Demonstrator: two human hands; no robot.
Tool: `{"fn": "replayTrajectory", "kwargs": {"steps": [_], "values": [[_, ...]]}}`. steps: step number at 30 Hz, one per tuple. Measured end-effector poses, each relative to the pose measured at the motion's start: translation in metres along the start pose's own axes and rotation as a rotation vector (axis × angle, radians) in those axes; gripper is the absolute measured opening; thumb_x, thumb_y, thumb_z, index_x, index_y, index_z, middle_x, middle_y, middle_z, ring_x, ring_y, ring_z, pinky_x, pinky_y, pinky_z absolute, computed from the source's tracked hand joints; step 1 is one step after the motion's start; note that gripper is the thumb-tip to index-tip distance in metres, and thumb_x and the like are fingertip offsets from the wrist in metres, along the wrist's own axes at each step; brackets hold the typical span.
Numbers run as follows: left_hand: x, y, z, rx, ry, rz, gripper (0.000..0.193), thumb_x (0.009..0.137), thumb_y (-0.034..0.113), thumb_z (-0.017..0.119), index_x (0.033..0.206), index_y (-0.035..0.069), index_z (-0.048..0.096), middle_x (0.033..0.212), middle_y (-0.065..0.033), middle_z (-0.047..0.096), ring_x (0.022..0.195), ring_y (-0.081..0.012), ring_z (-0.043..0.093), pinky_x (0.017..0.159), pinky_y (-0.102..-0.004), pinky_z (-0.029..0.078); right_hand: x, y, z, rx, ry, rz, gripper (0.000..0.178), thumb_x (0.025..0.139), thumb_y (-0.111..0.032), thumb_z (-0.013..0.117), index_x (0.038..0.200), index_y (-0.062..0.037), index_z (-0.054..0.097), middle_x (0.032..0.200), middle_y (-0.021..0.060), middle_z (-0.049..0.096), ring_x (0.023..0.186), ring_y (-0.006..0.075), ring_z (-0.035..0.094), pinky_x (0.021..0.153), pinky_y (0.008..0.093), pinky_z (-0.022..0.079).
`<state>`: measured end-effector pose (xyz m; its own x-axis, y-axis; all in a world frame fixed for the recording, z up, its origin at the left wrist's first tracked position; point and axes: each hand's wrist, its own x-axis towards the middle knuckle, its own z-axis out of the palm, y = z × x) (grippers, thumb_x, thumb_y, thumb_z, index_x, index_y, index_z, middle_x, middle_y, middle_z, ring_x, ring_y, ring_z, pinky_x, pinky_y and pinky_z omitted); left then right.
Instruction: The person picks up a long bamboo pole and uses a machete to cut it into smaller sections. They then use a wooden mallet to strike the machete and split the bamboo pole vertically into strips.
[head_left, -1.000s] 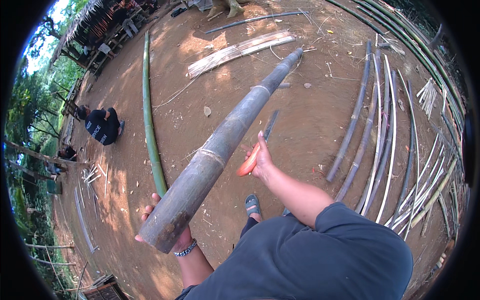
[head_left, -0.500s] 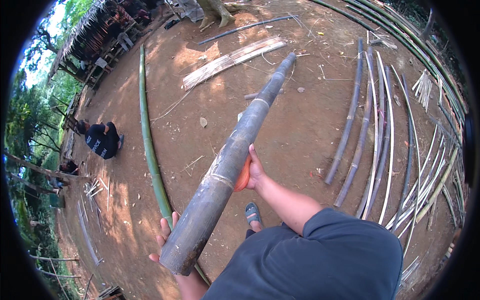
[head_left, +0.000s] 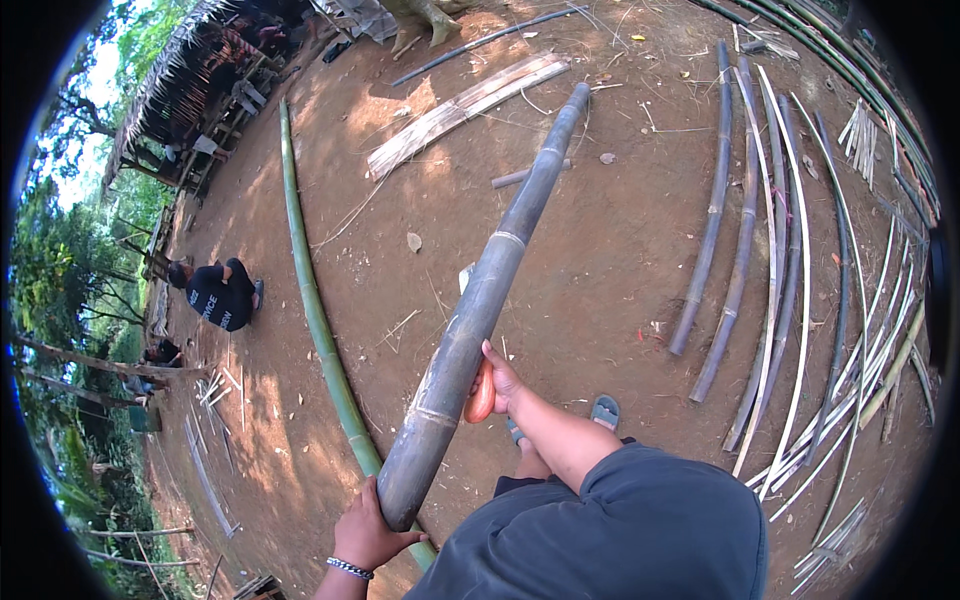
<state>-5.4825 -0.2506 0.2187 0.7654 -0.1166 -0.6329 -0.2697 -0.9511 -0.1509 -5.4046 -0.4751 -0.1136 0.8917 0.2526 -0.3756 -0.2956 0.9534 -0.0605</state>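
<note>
A thick dark bamboo pole [head_left: 478, 295] slants across the middle, its wide end near me and its narrow end pointing away to the right. My left hand [head_left: 370, 530], with a chain bracelet at the wrist, grips the wide end, thumb and fingers on either side. My right hand [head_left: 507, 385] is closed around a rounded orange handle [head_left: 481, 392] and supports the pole's right side partway up. A pale flat piece [head_left: 466, 278] peeks out past the pole's left side; whether it belongs to the handle is hidden.
A long green bamboo pole [head_left: 318, 325] lies on the dirt at left. Dark poles [head_left: 712, 205] and pale split strips [head_left: 800, 300] lie at right. Split bamboo [head_left: 465, 112] lies ahead. A person [head_left: 220, 295] squats at left, near a thatched shelter [head_left: 165, 95].
My left hand has moved from beneath the pole's wide end to its near left side, now gripping it. The pole has turned slightly more upright in view. My right hand keeps the orange handle.
</note>
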Motion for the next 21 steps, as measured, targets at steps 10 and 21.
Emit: {"fn": "replayTrajectory", "kwargs": {"steps": [10,21], "values": [[0.002,0.003,0.036,-0.148,0.058,-0.069,0.113,0.059,0.041,0.092,0.148,-0.001,0.037,0.13,-0.0253,0.061,0.117,-0.0394,0.063,0.099,-0.045,0.052,-0.015,0.002,-0.013,-0.065,0.111,-0.005,0.072,0.071,-0.081,0.072,0.1,-0.0155,0.063,0.075,-0.0016,0.058,0.062,0.0127,0.052,0.057,0.0289,0.046],[-0.133,-0.091,0.06,-0.016,0.203,-0.137,0.102,0.065,0.031,0.09,0.15,0.006,0.038,0.129,-0.0262,0.058,0.117,-0.0454,0.058,0.097,-0.0515,0.05,0.013,-0.075,-0.101,-0.274,0.551,-0.028,0.099,0.073,-0.086,0.065,0.125,-0.0035,0.046,0.107,0.0137,0.067,0.066,0.0122,0.051,0.063,0.0301,0.049]]}}
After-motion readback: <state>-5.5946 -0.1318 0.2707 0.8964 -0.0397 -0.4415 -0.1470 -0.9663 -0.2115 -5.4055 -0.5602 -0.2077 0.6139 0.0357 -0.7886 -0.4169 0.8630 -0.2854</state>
